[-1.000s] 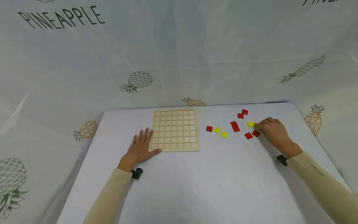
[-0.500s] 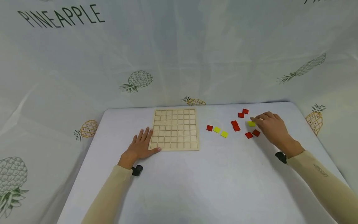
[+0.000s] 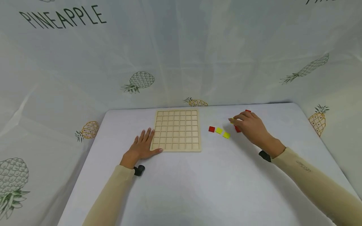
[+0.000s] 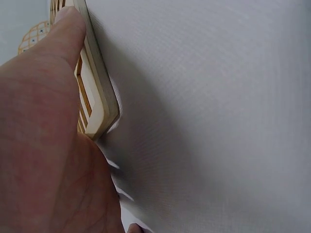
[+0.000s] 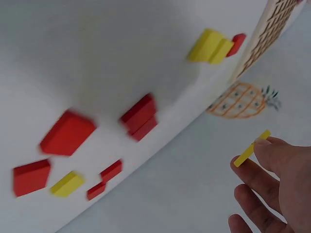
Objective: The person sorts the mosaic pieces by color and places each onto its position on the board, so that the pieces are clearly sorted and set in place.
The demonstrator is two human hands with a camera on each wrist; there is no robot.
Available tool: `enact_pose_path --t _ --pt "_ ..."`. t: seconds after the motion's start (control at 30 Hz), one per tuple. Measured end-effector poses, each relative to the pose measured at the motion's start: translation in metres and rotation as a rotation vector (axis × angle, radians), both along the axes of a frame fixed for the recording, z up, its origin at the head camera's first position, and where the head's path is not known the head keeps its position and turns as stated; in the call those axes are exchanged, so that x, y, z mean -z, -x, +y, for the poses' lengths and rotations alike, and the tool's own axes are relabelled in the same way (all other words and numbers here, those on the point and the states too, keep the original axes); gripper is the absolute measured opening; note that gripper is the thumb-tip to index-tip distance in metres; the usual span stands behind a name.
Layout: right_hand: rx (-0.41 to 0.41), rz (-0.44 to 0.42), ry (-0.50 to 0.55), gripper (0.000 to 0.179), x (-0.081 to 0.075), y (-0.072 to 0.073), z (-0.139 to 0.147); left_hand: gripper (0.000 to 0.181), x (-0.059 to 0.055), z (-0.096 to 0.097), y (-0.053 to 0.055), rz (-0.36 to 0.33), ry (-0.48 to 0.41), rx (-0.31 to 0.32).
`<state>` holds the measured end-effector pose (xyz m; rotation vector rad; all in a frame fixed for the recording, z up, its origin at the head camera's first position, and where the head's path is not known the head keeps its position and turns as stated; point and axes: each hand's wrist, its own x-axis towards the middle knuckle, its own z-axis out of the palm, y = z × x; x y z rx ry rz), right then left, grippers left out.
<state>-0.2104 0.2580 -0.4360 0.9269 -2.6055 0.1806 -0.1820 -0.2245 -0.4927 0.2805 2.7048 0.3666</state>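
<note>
My left hand lies with fingers spread at the near left corner of a pale wooden grid board. Its thumb lies along the near edge, on the rim of the board in the left wrist view. My right hand is raised above the table, right of the board. Between thumb and index finger it pinches a thin square yellow tile, seen edge-on in the right wrist view. The other fingers are loosely bent. In the head view this hand covers most of the tiles lying beneath.
Right of the board lie a red tile and two yellow tiles in a row. Several more red tiles and a yellow tile lie farther right. A pineapple-print cloth hangs behind the white table.
My right hand has picked up a yellow tile from the right-hand group, lifted it, and moved left with it toward the board. The left hand has stayed in place.
</note>
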Motion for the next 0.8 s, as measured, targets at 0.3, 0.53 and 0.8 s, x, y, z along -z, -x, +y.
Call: enact_pose_path --t 0.3,0.53,0.8 --pt "-0.062 -0.020 -0.021 0.043 0.005 0.007 -0.056 0.110 0.001 -0.001 0.001 -0.004 0.023 0.003" --pt "-0.109 -0.021 -0.028 0.046 0.010 0.008 -0.098 0.110 0.000 0.000 0.000 -0.009 0.024 0.004" --pt "-0.185 0.032 -0.011 0.040 0.022 0.012 -0.143 0.110 -0.006 0.002 -0.003 -0.027 0.007 -0.008"
